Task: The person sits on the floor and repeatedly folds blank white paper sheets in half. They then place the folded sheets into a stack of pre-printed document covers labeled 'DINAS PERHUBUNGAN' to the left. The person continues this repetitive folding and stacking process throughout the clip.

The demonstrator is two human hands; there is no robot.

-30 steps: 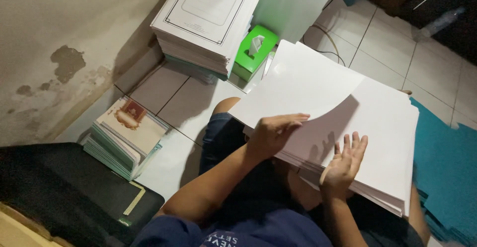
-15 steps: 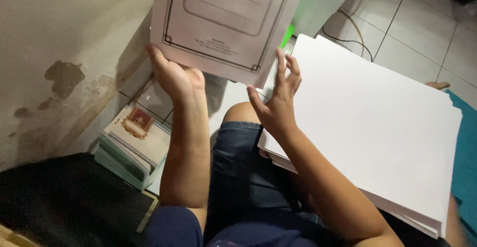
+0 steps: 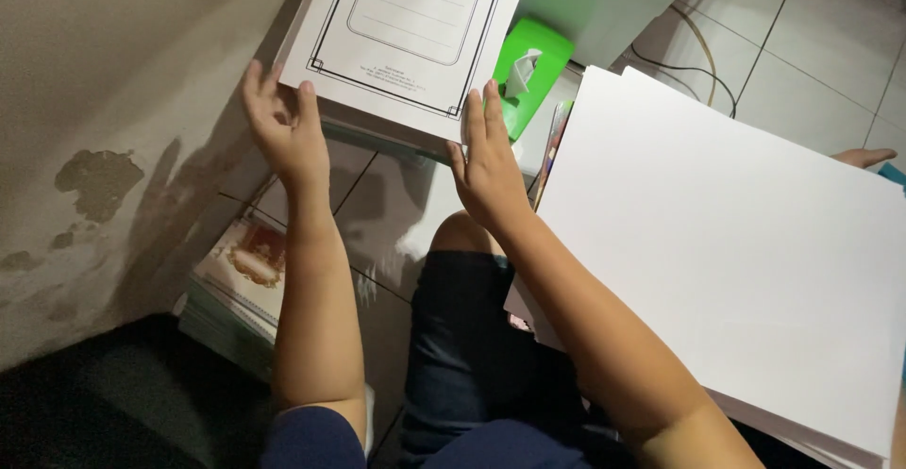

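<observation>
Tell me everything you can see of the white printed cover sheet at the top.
The cover sheet is white and looks like thin card, printed with a black double-line border and a rounded box holding ruled lines. It lies flat on top of a stack of similar sheets by the wall. The left hand touches its lower left corner, and the right hand its lower right edge. Its top is cut off by the frame.
</observation>
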